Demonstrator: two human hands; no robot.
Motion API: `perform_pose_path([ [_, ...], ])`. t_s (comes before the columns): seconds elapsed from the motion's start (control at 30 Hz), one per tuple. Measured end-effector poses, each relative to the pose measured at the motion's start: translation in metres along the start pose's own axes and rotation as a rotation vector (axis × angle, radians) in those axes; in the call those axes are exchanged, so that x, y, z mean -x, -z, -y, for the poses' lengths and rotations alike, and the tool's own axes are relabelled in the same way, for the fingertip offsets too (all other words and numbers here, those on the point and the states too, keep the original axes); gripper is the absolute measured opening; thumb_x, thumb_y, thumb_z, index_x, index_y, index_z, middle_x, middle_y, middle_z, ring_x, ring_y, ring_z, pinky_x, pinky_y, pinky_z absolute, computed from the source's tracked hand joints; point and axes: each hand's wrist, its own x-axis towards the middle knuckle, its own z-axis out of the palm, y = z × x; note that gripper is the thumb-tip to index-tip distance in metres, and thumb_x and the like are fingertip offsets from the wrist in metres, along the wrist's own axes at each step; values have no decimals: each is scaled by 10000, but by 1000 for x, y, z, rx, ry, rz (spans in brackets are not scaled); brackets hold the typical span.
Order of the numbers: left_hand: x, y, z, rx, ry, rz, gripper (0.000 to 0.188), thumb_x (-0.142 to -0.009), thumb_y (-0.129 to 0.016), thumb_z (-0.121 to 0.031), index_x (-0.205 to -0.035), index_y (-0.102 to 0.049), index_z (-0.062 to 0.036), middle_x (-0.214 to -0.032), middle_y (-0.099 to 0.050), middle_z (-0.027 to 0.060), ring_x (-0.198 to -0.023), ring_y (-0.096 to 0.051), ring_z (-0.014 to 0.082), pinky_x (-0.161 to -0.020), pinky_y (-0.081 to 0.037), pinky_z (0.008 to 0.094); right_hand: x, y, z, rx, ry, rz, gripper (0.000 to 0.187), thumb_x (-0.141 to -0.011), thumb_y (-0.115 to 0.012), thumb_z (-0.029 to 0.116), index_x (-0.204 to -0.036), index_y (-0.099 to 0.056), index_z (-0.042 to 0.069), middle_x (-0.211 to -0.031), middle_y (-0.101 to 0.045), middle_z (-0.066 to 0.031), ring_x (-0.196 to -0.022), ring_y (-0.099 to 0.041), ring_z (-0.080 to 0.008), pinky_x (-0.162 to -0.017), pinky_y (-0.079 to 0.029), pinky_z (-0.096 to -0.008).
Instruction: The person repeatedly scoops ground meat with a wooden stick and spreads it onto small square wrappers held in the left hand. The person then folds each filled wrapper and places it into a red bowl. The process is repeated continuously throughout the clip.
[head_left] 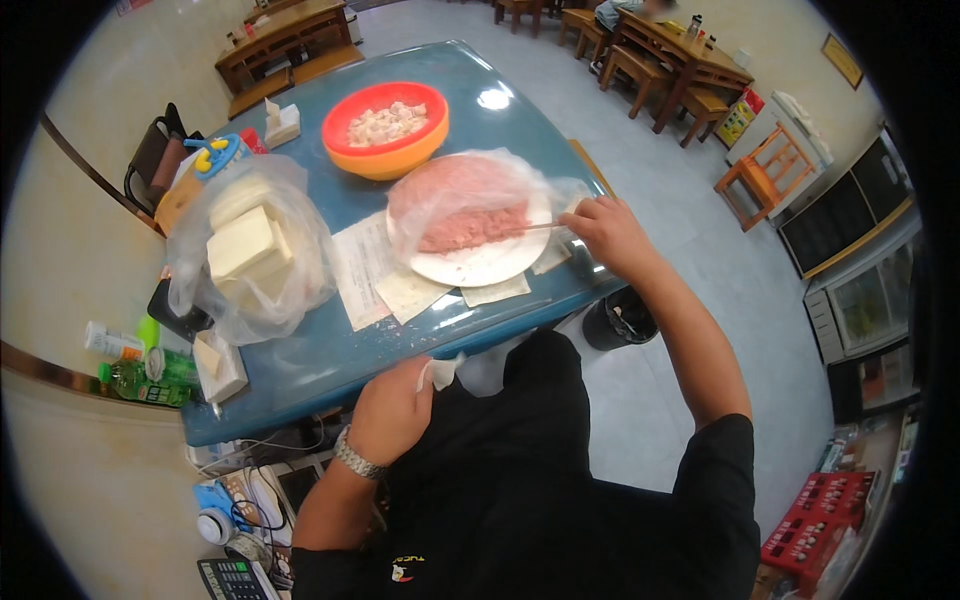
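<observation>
My right hand (pixel 608 230) is closed round a thin stick (pixel 543 226), whose far end reaches the pink minced meat (pixel 478 228). The meat is heaped on a white plate (pixel 480 270), partly under a clear plastic sheet (pixel 505 172). Close to my body, my left hand (pixel 392 408) pinches a small, pale dough wrapper (pixel 441 372). Left of the plate, stacked square dough wrappers (pixel 243 246) lie in a clear plastic bag (pixel 312 262). Beyond it, an orange bowl (pixel 378 163) carries a red colander (pixel 437 128) with folded dumplings (pixel 388 124).
Paper sheets (pixel 362 265) lie under the plate on the blue table (pixel 400 345). A tissue box (pixel 222 372) sits at its near left corner, bottles (pixel 130 380) beside it. A black bin (pixel 618 322) stands below the right edge. Wooden tables (pixel 690 45) are farther back.
</observation>
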Motion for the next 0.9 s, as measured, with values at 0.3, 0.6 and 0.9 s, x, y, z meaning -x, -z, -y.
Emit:
perform_pose_path([
  [0.3, 0, 15, 30, 779, 315, 239, 329, -1089, -602, -189, -1320, -697, 24, -1116, -774, 100, -1020, -719, 231, -933, -550, 362, -15, -14, -22, 54, 82, -4, 310, -963, -648, 121, -1226, -781, 218, -1066, -684, 1, -1075, -620, -230, -947, -436, -400],
  [0.6, -6, -23, 42, 1658, 140, 167, 564, -1052, -552, -94, -1567, -428, 99, -1571, -531, 266, -1451, -536, 415, -1235, -411, 527, -19, -16, -33, -28, 81, 30, 326, -985, -622, 97, -1238, -781, 227, -1085, -682, -8, -1089, -615, -235, -953, -429, -408],
  [0.9, -11, -39, 27, 1769, 107, 166, 679, -1047, -530, -254, -1607, -366, 92, -1609, -456, 336, -1463, -492, 515, -1244, -378, 593, -23, -17, -38, 41, 70, 92, 351, -990, -595, 65, -1239, -786, 223, -1058, -666, -16, -1080, -606, -242, -942, -433, -418],
])
